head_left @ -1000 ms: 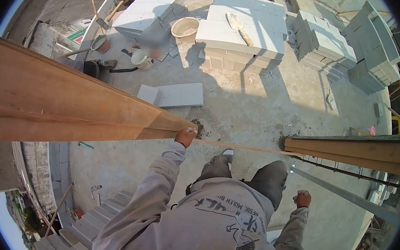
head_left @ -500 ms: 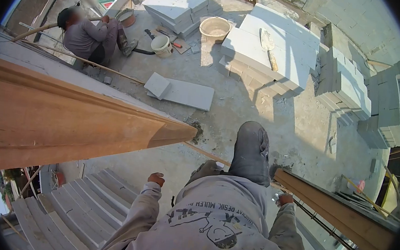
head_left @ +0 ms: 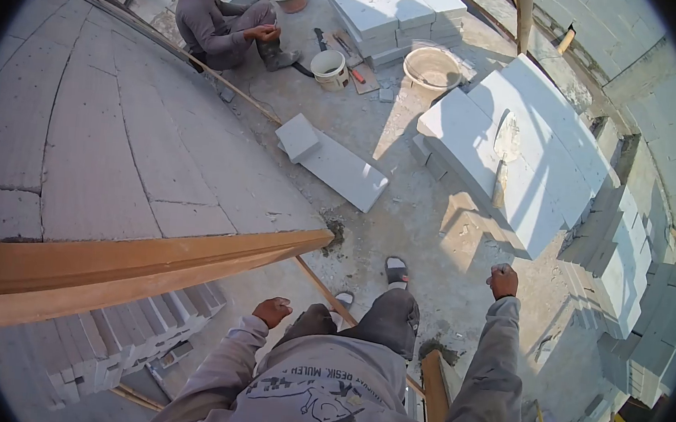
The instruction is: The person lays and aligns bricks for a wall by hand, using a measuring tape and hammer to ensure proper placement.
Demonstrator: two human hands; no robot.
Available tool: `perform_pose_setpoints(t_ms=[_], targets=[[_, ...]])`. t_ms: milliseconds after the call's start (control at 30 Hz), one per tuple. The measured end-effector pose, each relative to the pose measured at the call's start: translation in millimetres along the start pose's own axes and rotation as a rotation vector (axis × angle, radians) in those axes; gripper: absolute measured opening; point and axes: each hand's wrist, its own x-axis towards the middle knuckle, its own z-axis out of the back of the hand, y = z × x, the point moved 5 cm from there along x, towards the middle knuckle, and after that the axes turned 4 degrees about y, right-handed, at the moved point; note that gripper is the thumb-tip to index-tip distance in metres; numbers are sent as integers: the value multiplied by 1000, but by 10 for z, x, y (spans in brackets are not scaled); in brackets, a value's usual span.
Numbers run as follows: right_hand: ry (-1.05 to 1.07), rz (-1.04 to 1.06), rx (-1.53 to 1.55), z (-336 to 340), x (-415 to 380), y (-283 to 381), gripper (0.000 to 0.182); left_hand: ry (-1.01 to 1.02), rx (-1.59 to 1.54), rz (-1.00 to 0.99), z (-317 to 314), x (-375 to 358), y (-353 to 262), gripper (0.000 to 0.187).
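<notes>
our right hand (head_left: 502, 281), clenched, is nearer the trowel (head_left: 507, 139) ahead, its handle (head_left: 500, 185) towards us; our left hand (head_left: 272, 311) curls loosely closed.

Item count by kind, full view.
Left hand (head_left: 271, 311): one; right hand (head_left: 502, 282): one; wooden frame (head_left: 140, 264): one. Upper left: seated person (head_left: 213, 30), one. Upper centre: buckets (head_left: 330, 72), two; beige tub (head_left: 433, 68), one; small block (head_left: 298, 138), one; slab (head_left: 348, 173), one. Upper right: trowel (head_left: 508, 137), one. Lower centre: sandals (head_left: 397, 276), two.
</notes>
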Motion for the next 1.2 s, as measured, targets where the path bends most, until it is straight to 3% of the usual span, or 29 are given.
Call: perform_pose_setpoints(t_ms=[100,167,233,300,333,400,433,500,533,600,633,700,800,867,933,1000,1067,1133,1200], targets=[[52,73,-11,-161,272,42,18,-140,-236,-35,252,81,-430,42],[184,51,-137,-465,307,-87,14,-284,-402,-144,401,38,-708,39],[294,126,-395,-895,443,-504,12,-269,-448,-142,411,-96,-928,39],[458,781,-1153,-1219,159,-439,11,-258,-482,-144,402,-142,-1042,39],[460,788,-1147,-1405,147,-690,11,-246,-439,-126,339,-172,-1042,39],[506,233,-744,-1848,409,-1474,12,-220,-368,-78,155,-171,-858,41],[510,236,-740,-1799,288,-1297,12,-224,-365,-73,107,-218,-797,41],[545,-25,-487,-1564,-5,-876,17,-188,-249,20,1,-299,-664,42],[550,-25,-490,-1560,15,-858,17,-205,-217,30,-32,-317,-580,43],[643,592,-980,-1656,-33,-687,19,-200,-292,55,-88,-333,-396,42],[649,599,-983,-1688,35,-681,19,-199,-362,75,-102,-356,-316,42],[616,349,-817,-1848,363,-814,21,-226,-382,60,-111,-355,-189,42],[493,366,-682,-2071,717,-659,25,-266,-422,2,-93,-386,-115,41],[413,382,-658,-2187,775,-280,29,-276,-442,-42,-75,-401,4,42],[432,105,-295,-2076,479,453,28,-266,-434,-89,-91,-411,196,41],[301,243,-78,-2450,600,634,9,-257,-399,-88,-36,-496,418,42],[398,197,60,-2281,-26,1536,11,-255,-371,-83,-41,-524,809,42],[384,222,43,-2425,-325,1909,15,-310,-439,2,-134,-479,1451,41],[287,397,-160,-2755,-428,1968,19,-326,-414,86,-144,-583,1893,38]])
